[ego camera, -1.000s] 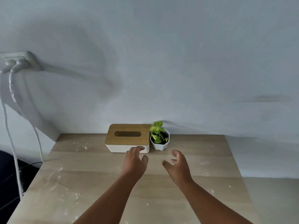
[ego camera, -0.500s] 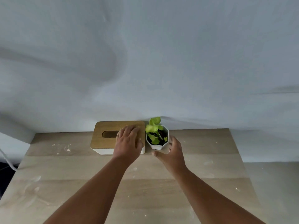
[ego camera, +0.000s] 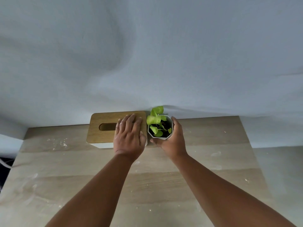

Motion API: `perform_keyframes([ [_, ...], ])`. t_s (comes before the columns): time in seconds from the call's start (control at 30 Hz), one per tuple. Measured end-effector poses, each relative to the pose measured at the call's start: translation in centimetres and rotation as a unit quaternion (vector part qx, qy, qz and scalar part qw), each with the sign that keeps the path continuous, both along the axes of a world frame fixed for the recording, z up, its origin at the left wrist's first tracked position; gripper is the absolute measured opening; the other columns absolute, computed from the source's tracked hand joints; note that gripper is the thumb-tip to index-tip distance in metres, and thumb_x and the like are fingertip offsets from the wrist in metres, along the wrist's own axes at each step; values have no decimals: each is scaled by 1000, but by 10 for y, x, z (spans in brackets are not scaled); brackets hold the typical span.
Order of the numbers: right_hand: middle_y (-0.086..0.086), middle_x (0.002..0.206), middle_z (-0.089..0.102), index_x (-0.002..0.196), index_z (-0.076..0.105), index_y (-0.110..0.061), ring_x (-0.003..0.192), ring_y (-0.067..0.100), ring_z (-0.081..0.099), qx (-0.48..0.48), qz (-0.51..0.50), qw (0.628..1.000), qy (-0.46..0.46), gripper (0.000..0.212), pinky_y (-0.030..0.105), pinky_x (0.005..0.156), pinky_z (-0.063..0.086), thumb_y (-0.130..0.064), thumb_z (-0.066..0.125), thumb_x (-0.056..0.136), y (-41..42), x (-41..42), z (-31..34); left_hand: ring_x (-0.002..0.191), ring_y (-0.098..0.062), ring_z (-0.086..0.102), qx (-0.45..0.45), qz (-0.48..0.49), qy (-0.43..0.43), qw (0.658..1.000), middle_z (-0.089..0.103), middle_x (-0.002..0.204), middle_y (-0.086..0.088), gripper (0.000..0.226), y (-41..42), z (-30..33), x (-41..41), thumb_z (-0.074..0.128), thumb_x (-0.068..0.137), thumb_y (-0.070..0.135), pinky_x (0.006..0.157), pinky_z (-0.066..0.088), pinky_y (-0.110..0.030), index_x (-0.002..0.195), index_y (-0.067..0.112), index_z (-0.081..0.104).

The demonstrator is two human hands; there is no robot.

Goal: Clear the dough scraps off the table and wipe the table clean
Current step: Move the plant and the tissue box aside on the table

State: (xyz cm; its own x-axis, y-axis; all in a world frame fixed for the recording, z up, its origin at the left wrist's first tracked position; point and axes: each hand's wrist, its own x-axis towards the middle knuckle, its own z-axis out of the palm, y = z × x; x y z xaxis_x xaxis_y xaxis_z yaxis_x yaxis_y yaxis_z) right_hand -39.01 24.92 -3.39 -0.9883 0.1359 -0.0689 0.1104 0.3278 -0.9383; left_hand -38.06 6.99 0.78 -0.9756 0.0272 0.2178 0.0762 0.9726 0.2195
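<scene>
The cleaning proper appears not yet begun: white dough scraps and floury smears lie scattered over the wooden table, densest at the far left near the tissue box, with further specks along the near edge and at the right side. No cloth or wipe is visible in either hand. The left hand rests palm down on the right half of the box's wooden lid, fingers straight and close together, pressing rather than gripping. The right hand is curled round the white faceted plant pot, thumb at the pot's near side and fingers at its right side, holding it. In my judgement the present step is shifting these two items so the surface beneath can be reached; all scrap removal and wiping remains outstanding. The table's long axis runs left to right, its far edge against the wall; the box lies parallel to that edge, its slot likewise running left to right. The pot stands upright, just right of the box.
</scene>
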Motion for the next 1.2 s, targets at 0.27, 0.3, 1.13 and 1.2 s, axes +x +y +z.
perform_keyframes([
  [0.27, -13, 130, 50, 145, 46, -18, 117, -22, 47, 23, 5, 999, 33, 112, -1, 95, 37, -30, 104, 50, 1, -4, 1, 140, -34, 46, -5, 0, 14, 1000, 55, 146, -12, 56, 1, -2, 0, 44, 88, 32, 123, 27, -52, 138, 13, 61],
  [0.3, -11, 131, 51, 144, 47, -17, 119, -15, 50, 26, 4, 999, 38, 111, 2, 97, 39, -30, 105, 50, 2, -4, 1, 140, -34, 46, -5, 1, 15, 1000, 55, 146, -12, 56, 1, -2, 0, 44, 88, 32, 123, 27, -52, 138, 13, 61],
  [1.13, -6, 134, 57, 141, 51, -24, 120, 5, 61, 31, -66, 993, 89, 100, 22, 96, 53, -32, 101, 54, 101, 7, 5, 140, -35, 45, -5, -1, 15, 1000, 54, 147, -13, 55, 0, -4, -1, 43, 89, 32, 122, 28, -55, 138, 12, 61],
  [1.2, -9, 135, 56, 141, 50, -27, 119, 2, 60, 24, -84, 993, 76, 102, 21, 95, 52, -43, 97, 53, 113, 7, 8, 140, -35, 45, -6, -2, 12, 1000, 54, 147, -13, 55, 0, -4, -1, 42, 89, 32, 121, 28, -55, 138, 12, 60],
])
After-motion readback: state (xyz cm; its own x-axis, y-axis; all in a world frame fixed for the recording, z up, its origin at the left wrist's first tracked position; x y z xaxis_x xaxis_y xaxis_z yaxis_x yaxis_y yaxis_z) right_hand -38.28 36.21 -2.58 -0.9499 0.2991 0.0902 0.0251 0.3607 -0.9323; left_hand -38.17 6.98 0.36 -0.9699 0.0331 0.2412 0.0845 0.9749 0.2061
